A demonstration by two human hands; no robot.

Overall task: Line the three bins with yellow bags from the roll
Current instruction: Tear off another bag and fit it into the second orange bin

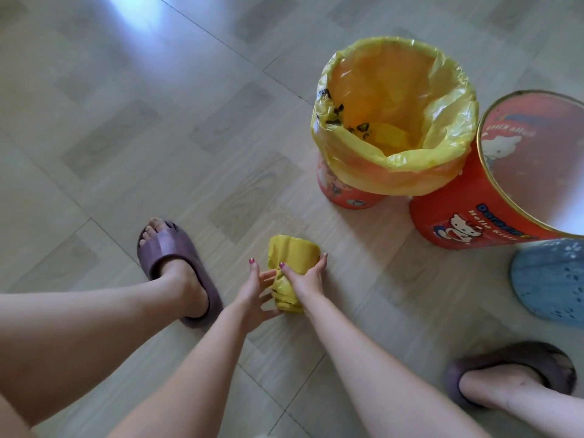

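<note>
A roll of yellow bags lies on the floor between my feet. My right hand grips its near side, thumb and fingers around it. My left hand holds the crumpled yellow bag end that hangs off the roll. A red cartoon bin at the upper right is lined with a yellow bag folded over its rim. Beside it on the right stands a second red bin with no bag inside. A blue perforated bin shows at the right edge, partly cut off.
My left foot in a purple slipper rests left of the roll, my right slipper at the lower right. Tiled wood-pattern floor stretches to the left and far side.
</note>
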